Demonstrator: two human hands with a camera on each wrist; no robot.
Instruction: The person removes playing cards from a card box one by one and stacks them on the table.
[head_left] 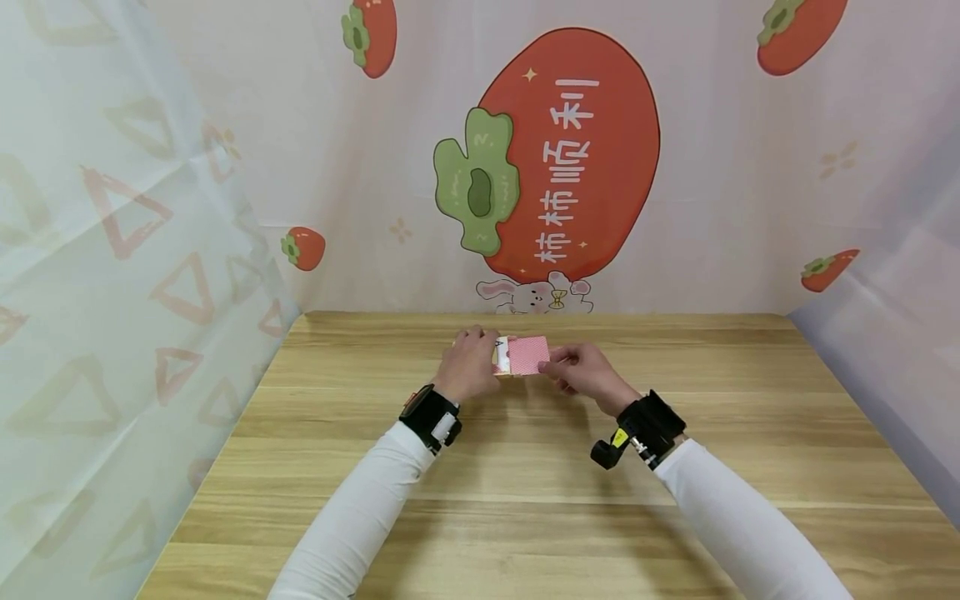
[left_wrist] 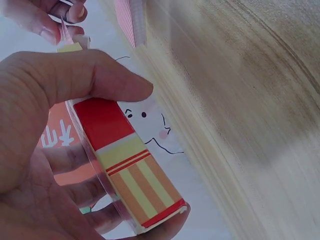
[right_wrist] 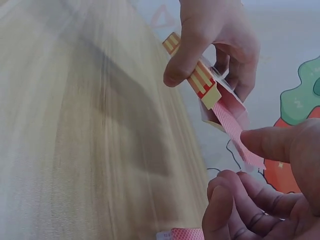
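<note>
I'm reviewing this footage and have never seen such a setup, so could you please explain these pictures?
This is a person in white sleeves, not a robot. The wide picture comes from a head-worn camera; the two closer ones from black wrist-worn cameras. Over a pale wooden table, the left hand grips a small red, yellow and orange card box, open at one end. The right hand pinches a pink patterned card sticking out of it. Another pink patterned piece is cut off at the right-wrist picture's edge; I can't tell if it lies on the table.
</note>
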